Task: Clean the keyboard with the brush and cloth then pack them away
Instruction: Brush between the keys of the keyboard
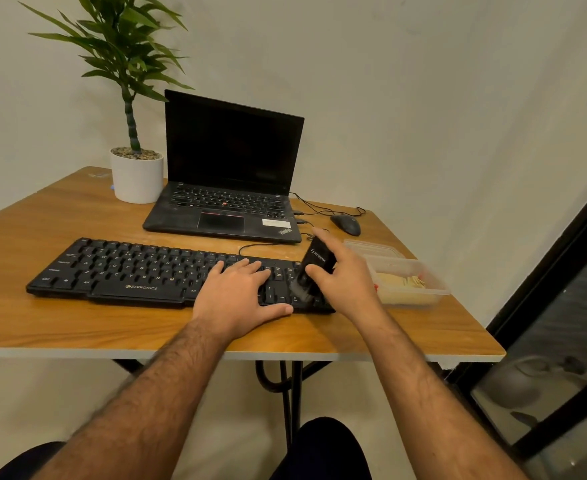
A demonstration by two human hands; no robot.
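With your left hand (pixel 240 289) pressed flat to steady the long black plastic keyboard (pixel 167 271), keep your right hand (pixel 344 275) gripping the small black brush (pixel 314 268) at the keyboard's right end, bristles down, sweeping between keys with light strokes.

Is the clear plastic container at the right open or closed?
Open. The clear plastic container has no lid on top; its yellow cloth lies uncovered inside.

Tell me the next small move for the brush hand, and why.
Probably sweep the brush leftward along the keys. The right hand holds it bristles-down at the keyboard's right end, the left hand lies flat on the keys steadying it, and the rest of the keys stretch away to the left.
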